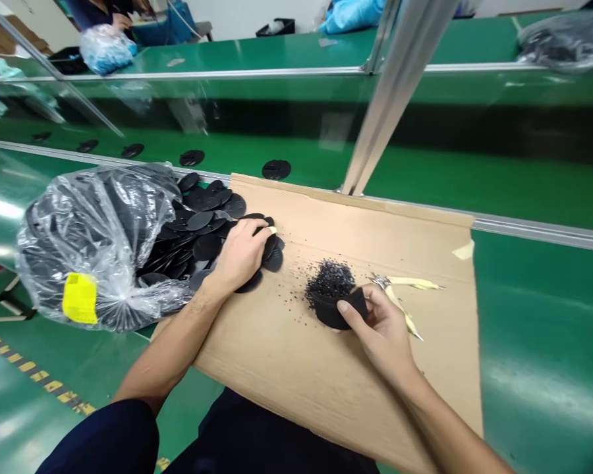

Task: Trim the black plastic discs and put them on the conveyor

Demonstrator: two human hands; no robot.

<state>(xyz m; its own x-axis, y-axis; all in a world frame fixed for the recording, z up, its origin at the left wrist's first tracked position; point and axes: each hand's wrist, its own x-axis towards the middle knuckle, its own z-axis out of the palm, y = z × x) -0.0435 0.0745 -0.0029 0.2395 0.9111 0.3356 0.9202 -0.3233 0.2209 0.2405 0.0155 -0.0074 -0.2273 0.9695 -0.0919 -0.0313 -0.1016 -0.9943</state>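
My right hand (386,332) pinches a black plastic disc (333,311), thumb on its near face, just above the cardboard. Right behind that piece lies a heap of small black plastic scraps (330,278). Flush cutters (398,293) with pale yellow handles rest spread apart beyond my right hand. My left hand (242,253) is at the right edge of a pile of black discs (200,220), fingers curled over a disc there; a yellow cover shows on one fingertip. The pile spills from a clear plastic bag (99,230) bearing a yellow label.
A cardboard sheet (277,349) covers the work surface. Behind it, several black discs (277,169) lie spaced along a green belt (321,158). A metal post (395,99) rises at the cardboard's back edge. Across the line are filled bags (107,49) and another person's hand (122,21).
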